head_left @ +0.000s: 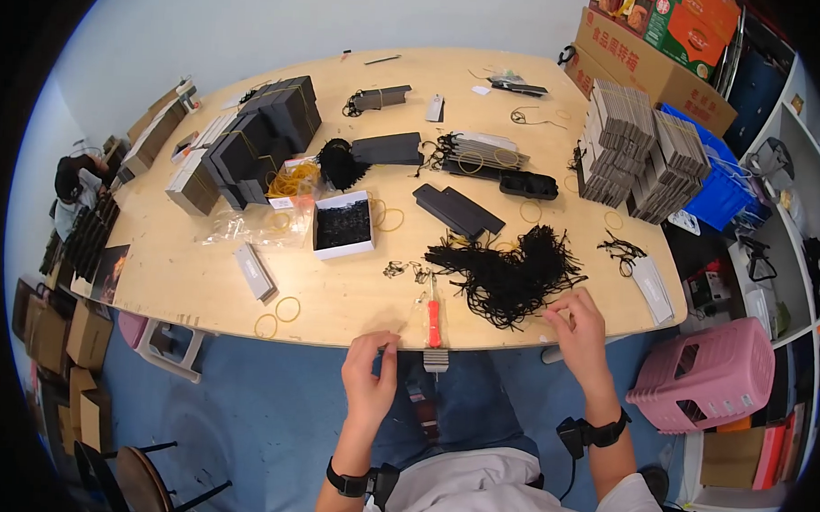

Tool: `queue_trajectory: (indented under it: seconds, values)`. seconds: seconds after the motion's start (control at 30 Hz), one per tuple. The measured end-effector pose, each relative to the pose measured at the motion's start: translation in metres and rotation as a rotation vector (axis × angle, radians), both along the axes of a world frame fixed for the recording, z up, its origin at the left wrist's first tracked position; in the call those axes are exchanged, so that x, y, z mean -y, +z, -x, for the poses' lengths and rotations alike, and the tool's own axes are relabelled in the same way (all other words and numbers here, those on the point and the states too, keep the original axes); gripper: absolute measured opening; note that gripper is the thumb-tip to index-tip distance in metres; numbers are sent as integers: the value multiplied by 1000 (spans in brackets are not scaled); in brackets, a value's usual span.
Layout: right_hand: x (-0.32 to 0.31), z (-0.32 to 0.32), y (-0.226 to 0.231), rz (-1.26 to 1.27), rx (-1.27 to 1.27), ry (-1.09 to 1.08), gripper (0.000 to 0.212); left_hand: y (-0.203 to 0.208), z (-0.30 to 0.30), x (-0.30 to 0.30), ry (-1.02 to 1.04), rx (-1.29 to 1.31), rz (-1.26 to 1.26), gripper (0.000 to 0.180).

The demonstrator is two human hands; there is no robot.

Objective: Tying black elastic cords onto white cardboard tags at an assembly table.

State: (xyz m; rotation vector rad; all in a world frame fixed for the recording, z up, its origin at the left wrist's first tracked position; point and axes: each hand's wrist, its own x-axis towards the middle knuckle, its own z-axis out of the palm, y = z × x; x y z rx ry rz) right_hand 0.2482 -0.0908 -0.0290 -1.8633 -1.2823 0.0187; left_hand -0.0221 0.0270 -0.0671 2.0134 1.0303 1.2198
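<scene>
My right hand (579, 330) is at the front edge of the table, thumb and fingers pinched at the near right side of a tangled heap of black cords (518, 276). Whatever is between those fingertips is too small to make out. My left hand (368, 374) hangs at the table's edge with its fingers curled in against the thumb; anything in them cannot be made out. Between the hands lies a red-handled tool (434, 325) with a thin shaft. Just below it, a small stack of grey tags (435, 360) shows at the table edge.
A white box of small black pieces (343, 227) stands left of the cords. Dark card stacks (260, 142) rise at the back left, grey card stacks (617, 141) at the right. Rubber bands (288, 309) and tags (653, 290) lie about. A pink crate (704, 375) is on the right.
</scene>
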Motion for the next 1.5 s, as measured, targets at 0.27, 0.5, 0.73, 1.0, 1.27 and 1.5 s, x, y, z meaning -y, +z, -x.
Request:
queue_trajectory:
  seconds: [0.27, 0.5, 0.73, 1.0, 1.27, 1.5]
  values:
    - [-4, -28, 4, -151, -167, -42, 9, -1, 1, 1, -3, -2, 10, 11]
    - [17, -76, -23, -180, -320, -314, 8, -1, 1, 2, -17, -2, 0, 11]
    - [12, -20, 1, 153, -128, 83, 14, -1, 1, 0, 34, -2, -25, 10]
    - [0, 1, 20, 163, -156, 202, 12, 17, -29, -41, 108, -198, 81, 21]
    - [0, -51, 43, -909, -787, 270, 11, 22, -48, -78, 261, -543, 77, 16]
    - [-17, -23, 10, -532, -878, 198, 6, 10, -45, -89, 223, -483, 80, 11]
